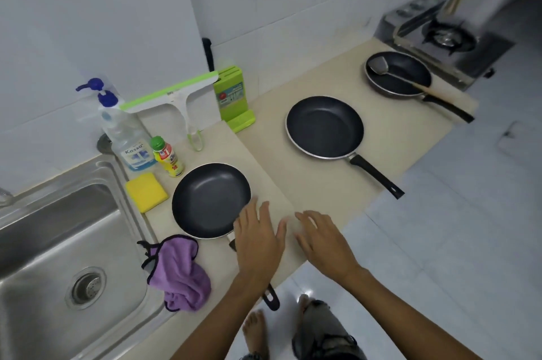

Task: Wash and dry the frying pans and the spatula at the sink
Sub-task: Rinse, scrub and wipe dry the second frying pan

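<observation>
Judged at the very start: no washing or drying evident. Nothing in the sink (pixel 38 221). All on the surface (pixel 296 186), dark-coated, no visible residue: nearest pan (pixel 209 198) beside the sink, middle pan (pixel 325 126), far pan (pixel 406 78) carrying the spatula (pixel 401 78). Left grip (pixel 258 239) straight-fingered over the nearest pan's handle, holding nothing; right grip (pixel 325 241) spread, likewise unladen.

Dim, even, bluish light; shadows under the nearest pan (pixel 209 198) are faint. A small glare spot sits on the floor tiles (pixel 440 227). The stove (pixel 440 37) corner is blurred, and straight lines bow toward the edges.
</observation>
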A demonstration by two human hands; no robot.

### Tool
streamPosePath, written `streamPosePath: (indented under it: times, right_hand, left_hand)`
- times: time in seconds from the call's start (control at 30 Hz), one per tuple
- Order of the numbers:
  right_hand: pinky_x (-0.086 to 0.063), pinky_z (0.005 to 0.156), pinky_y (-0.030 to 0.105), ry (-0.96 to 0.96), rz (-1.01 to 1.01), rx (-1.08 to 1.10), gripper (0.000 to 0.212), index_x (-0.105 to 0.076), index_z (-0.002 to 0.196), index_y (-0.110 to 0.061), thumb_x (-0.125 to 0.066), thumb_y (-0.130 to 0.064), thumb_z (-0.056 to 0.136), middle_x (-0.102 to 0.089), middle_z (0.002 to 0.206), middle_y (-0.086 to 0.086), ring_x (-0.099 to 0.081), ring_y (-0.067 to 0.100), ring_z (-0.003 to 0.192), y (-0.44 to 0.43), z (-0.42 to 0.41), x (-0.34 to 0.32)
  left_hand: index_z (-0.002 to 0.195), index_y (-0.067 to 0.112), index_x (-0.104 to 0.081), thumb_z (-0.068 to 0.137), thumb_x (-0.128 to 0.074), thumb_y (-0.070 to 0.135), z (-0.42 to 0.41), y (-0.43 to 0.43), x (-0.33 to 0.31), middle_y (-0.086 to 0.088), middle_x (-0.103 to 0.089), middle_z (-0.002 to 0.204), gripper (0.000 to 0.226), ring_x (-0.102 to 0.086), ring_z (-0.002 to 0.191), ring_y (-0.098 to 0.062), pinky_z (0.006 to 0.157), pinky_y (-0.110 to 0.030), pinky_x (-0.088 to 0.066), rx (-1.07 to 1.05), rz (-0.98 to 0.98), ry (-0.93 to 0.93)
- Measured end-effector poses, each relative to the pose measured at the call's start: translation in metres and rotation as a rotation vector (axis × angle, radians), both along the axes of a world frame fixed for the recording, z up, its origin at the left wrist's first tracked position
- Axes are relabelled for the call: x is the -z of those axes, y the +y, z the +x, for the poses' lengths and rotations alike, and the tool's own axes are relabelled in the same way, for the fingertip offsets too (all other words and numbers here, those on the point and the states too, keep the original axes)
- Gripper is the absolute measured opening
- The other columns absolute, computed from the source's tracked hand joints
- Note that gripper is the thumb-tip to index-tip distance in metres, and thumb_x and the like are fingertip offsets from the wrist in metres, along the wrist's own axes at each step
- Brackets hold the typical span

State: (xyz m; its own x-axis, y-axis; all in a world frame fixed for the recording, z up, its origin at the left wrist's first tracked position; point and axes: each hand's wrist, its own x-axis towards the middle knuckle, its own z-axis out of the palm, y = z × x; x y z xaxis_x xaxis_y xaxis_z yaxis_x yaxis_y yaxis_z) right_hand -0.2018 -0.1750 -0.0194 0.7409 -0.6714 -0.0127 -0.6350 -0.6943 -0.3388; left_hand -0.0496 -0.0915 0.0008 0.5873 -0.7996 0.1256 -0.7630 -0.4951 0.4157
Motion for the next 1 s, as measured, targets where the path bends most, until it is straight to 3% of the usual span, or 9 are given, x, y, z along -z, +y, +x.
streamPosePath:
  times: [0.1, 0.23, 0.4, 0.5, 0.6, 0.73, 0.83, 0.93, 1.0]
  right_hand:
    - [-0.057, 0.089, 0.039, 0.081, -0.120, 0.117, 0.049, -0.052, 0.142, -0.018, -0.057, -0.041, 0.099, -0.057, 0.139, 0.009, -0.058, 0.028, 0.119, -0.063, -0.031, -0.003]
    - [-0.059, 0.084, 0.044, 0.141, -0.187, 0.211, 0.046, -0.059, 0.135, -0.014, -0.061, -0.039, 0.096, -0.063, 0.128, 0.013, -0.063, 0.032, 0.108, -0.148, -0.072, 0.002]
    - [-0.057, 0.082, 0.046, 0.196, -0.058, 0.246, 0.050, -0.053, 0.139, -0.013, -0.061, -0.038, 0.096, -0.061, 0.129, 0.016, -0.062, 0.037, 0.105, -0.250, -0.108, 0.033]
    - [-0.055, 0.088, 0.046, 0.163, 0.108, 0.249, 0.051, -0.047, 0.143, -0.014, -0.053, -0.041, 0.101, -0.058, 0.133, 0.016, -0.058, 0.037, 0.111, -0.290, -0.116, 0.051]
    - [-0.052, 0.093, 0.043, 0.078, 0.345, 0.215, 0.049, -0.042, 0.146, -0.016, -0.048, -0.040, 0.103, -0.057, 0.133, 0.012, -0.056, 0.032, 0.117, -0.316, -0.116, 0.064]
    - [-0.052, 0.100, 0.044, -0.015, 0.764, 0.309, 0.047, -0.038, 0.148, -0.027, -0.038, -0.046, 0.105, -0.063, 0.131, 0.009, -0.062, 0.031, 0.117, -0.339, -0.111, 0.080]
    - [-0.054, 0.098, 0.050, -0.060, 0.965, 0.372, 0.046, -0.035, 0.148, -0.038, -0.033, -0.053, 0.104, -0.065, 0.131, 0.006, -0.066, 0.030, 0.113, -0.343, -0.106, 0.086]
    - [-0.061, 0.069, 0.030, -0.114, 1.077, 0.402, 0.041, -0.040, 0.146, -0.038, -0.032, -0.047, 0.107, -0.071, 0.099, -0.005, -0.071, 0.014, 0.080, -0.336, -0.102, 0.083]
    - [-0.057, 0.065, 0.020, -0.145, 1.004, 0.368, 0.046, -0.043, 0.148, -0.036, -0.032, -0.049, 0.105, -0.070, 0.098, -0.009, -0.067, 0.006, 0.077, -0.330, -0.101, 0.082]
  left_hand:
    - [0.129, 0.011, -0.059, 0.093, -0.053, 0.050, -0.022, -0.057, 0.000, -0.015, -0.054, 0.144, 0.053, -0.054, 0.127, -0.034, 0.104, -0.048, -0.046, 0.161, 0.026, -0.007]
    - [0.129, 0.011, -0.062, 0.091, -0.055, 0.053, -0.060, -0.133, 0.013, -0.015, -0.059, 0.139, 0.057, -0.059, 0.122, -0.034, 0.100, -0.048, -0.048, 0.243, 0.104, 0.064]
    - [0.149, 0.013, -0.041, 0.102, -0.045, 0.049, -0.107, -0.242, 0.038, -0.007, -0.048, 0.149, 0.059, -0.046, 0.135, -0.026, 0.112, -0.041, -0.032, 0.293, 0.300, 0.402]
    - [0.137, 0.006, -0.053, 0.102, -0.049, 0.045, -0.129, -0.294, 0.056, -0.010, -0.061, 0.133, 0.052, -0.057, 0.123, -0.026, 0.099, -0.031, -0.041, 0.110, 0.350, 0.748]
    - [0.099, 0.000, -0.068, 0.105, -0.043, 0.039, -0.138, -0.334, 0.078, -0.015, -0.069, 0.101, 0.046, -0.064, 0.097, -0.030, 0.079, -0.028, -0.038, -0.112, 0.374, 0.963]
    - [0.077, 0.005, -0.067, 0.103, -0.053, 0.032, -0.139, -0.363, 0.093, -0.010, -0.067, 0.082, 0.040, -0.060, 0.078, -0.024, 0.075, -0.034, -0.045, -0.434, 0.236, 1.230]
    - [0.076, 0.010, -0.067, 0.099, -0.062, 0.024, -0.140, -0.373, 0.100, -0.009, -0.067, 0.078, 0.028, -0.062, 0.076, -0.027, 0.075, -0.038, -0.050, -0.608, 0.166, 1.336]
    - [0.093, 0.001, -0.072, 0.096, -0.067, 0.021, -0.142, -0.372, 0.105, -0.018, -0.073, 0.093, 0.020, -0.070, 0.087, -0.037, 0.081, -0.044, -0.057, -0.711, 0.090, 1.467]
    - [0.097, 0.002, -0.074, 0.095, -0.069, 0.022, -0.143, -0.368, 0.102, -0.017, -0.076, 0.099, 0.020, -0.072, 0.100, -0.039, 0.092, -0.048, -0.058, -0.726, 0.025, 1.507]
